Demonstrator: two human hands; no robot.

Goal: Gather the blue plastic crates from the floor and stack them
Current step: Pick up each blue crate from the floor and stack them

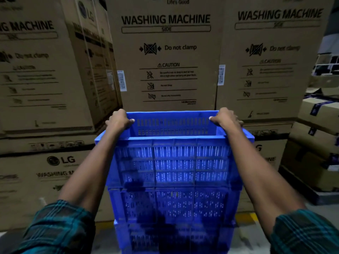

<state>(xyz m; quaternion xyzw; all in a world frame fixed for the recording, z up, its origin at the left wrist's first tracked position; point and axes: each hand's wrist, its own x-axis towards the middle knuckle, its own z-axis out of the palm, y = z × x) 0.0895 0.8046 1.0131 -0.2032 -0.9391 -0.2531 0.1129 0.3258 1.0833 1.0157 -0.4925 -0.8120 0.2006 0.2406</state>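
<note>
A stack of blue slotted plastic crates stands right in front of me. The top crate (172, 162) sits on a second crate (174, 204), with a third crate (174, 237) below that. My left hand (119, 120) grips the top crate's far left rim corner, thumb inside. My right hand (224, 117) grips the far right rim corner the same way. The top crate is empty inside as far as I can see.
Tall cardboard washing machine boxes (167, 52) form a wall directly behind the stack. More cartons (317, 143) are piled at the right. A yellow floor line (247, 217) runs under the boxes, with bare floor at the lower right.
</note>
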